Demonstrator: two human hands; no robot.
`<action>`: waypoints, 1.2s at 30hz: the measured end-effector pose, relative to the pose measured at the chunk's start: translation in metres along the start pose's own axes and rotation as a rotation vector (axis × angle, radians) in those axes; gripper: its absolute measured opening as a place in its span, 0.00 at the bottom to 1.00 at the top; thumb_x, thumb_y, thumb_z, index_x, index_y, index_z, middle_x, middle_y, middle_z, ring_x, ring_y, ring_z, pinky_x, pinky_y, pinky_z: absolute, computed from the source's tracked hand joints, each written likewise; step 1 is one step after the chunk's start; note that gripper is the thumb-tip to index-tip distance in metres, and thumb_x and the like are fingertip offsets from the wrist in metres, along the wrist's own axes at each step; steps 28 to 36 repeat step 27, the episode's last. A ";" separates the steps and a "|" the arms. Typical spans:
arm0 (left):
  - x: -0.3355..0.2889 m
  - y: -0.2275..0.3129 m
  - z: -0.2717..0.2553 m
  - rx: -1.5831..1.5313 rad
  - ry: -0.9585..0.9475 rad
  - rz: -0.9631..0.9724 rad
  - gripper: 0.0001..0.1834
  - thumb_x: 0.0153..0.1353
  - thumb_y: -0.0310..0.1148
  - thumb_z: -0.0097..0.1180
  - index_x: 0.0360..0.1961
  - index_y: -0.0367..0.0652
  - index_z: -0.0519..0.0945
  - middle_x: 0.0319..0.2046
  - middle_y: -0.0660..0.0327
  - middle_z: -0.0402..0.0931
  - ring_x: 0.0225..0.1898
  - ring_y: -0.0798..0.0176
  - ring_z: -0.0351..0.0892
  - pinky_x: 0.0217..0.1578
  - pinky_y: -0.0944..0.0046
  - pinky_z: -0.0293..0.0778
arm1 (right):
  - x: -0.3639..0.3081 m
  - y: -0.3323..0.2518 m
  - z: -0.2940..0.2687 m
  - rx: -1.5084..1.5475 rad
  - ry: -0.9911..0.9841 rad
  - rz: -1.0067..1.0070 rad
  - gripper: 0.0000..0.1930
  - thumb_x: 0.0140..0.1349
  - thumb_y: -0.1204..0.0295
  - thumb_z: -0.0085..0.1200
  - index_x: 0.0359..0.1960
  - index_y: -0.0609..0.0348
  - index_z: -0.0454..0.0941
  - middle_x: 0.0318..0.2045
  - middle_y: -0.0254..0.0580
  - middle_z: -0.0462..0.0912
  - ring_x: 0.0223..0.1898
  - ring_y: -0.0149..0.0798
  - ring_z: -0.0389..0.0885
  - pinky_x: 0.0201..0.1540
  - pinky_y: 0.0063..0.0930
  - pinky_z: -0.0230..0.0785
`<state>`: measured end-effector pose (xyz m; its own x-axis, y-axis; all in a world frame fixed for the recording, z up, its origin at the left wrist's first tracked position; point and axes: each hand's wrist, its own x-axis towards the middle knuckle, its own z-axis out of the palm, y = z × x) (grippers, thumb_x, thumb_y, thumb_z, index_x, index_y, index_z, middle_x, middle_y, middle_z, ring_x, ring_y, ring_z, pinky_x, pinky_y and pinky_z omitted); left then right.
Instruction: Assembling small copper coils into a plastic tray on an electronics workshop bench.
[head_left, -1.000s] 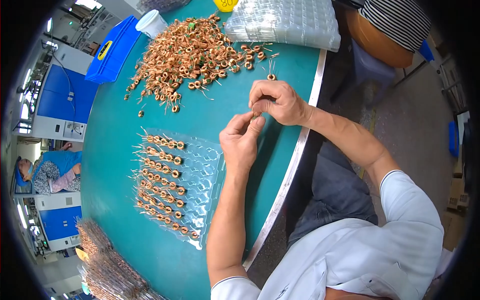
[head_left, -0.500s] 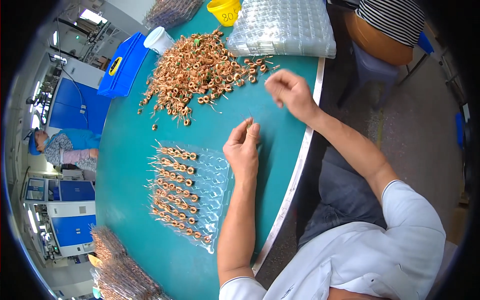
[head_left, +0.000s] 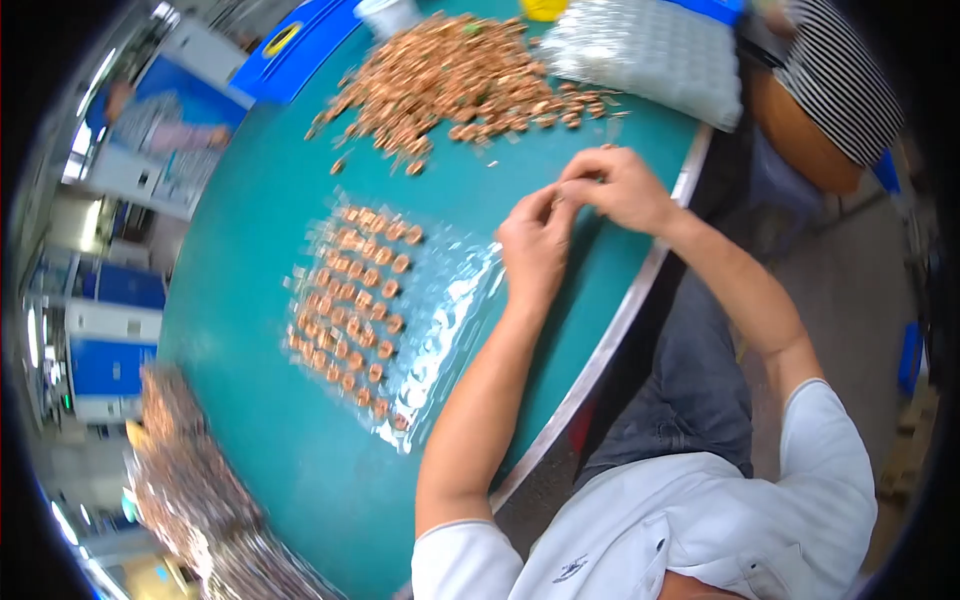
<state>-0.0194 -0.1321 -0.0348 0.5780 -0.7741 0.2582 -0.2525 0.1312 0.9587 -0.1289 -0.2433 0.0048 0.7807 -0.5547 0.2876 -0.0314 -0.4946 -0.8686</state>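
My left hand [head_left: 537, 248] is closed in a pinch over the table's right side, near the edge. My right hand [head_left: 625, 192] meets it, its fingers closed and touching the left fingertips. Whatever lies between the fingers is hidden and too small to name. Left of my hands lies a clear plastic tray [head_left: 447, 300] with moulded pockets. Rows of small copper-wound ring coils [head_left: 345, 290] with wire leads fill its left part; the pockets nearest my left forearm hold none. Beyond my hands spreads a large heap of loose copper coils [head_left: 450, 80].
A stack of clear trays [head_left: 640, 50] stands at the far right, near a yellow bucket [head_left: 543, 8]. A white tub [head_left: 388, 15] and blue crate [head_left: 300, 45] are at the far left. Packed coil trays [head_left: 200, 480] lie near left. Another person [head_left: 835, 90] sits at right.
My right hand has come down and left to meet my left fingertips. The whole view has shifted and turned, with some blur; the tray and heap look otherwise the same.
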 end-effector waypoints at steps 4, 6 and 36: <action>0.000 0.005 0.009 0.094 -0.037 0.154 0.13 0.57 0.34 0.64 0.39 0.34 0.82 0.29 0.54 0.80 0.26 0.64 0.77 0.29 0.62 0.73 | 0.029 -0.025 -0.011 0.034 -0.016 -0.023 0.05 0.62 0.72 0.55 0.32 0.59 0.79 0.27 0.30 0.82 0.24 0.20 0.72 0.24 0.15 0.64; -0.003 0.002 0.002 0.168 -0.103 0.207 0.13 0.56 0.33 0.63 0.40 0.36 0.81 0.34 0.51 0.81 0.28 0.57 0.80 0.31 0.58 0.75 | 0.051 -0.054 0.012 -0.009 -0.143 -0.136 0.05 0.60 0.73 0.55 0.30 0.61 0.80 0.27 0.34 0.84 0.28 0.23 0.79 0.26 0.20 0.68; -0.002 0.008 -0.002 0.226 -0.297 0.122 0.13 0.59 0.33 0.59 0.45 0.41 0.81 0.46 0.44 0.80 0.48 0.51 0.79 0.44 0.49 0.71 | 0.130 -0.050 0.104 -0.623 -0.377 -0.236 0.13 0.55 0.64 0.61 0.39 0.58 0.82 0.35 0.47 0.85 0.38 0.42 0.85 0.44 0.39 0.76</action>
